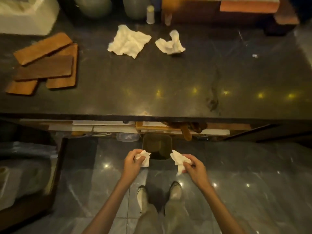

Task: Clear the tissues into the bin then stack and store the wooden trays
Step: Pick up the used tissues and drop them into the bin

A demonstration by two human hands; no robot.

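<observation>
My left hand (pixel 133 162) grips a white tissue (pixel 145 157) just left of a small dark bin (pixel 157 146) on the floor below the counter. To the bin's right, my right hand (pixel 194 167) holds another crumpled tissue (pixel 178 160). Two more tissues lie on the dark counter at the back: a large flat one (pixel 129 41) and a smaller crumpled one (pixel 170 43). Several wooden trays (pixel 43 65) lie loosely overlapped at the counter's left.
The counter's front edge (pixel 152 117) runs across the middle, with shelves of papers beneath. A white box (pixel 27 17), jars, a small bottle (pixel 150 14) and wooden boxes (pixel 219 9) line the back. A low dark cabinet (pixel 30 174) stands left of my feet.
</observation>
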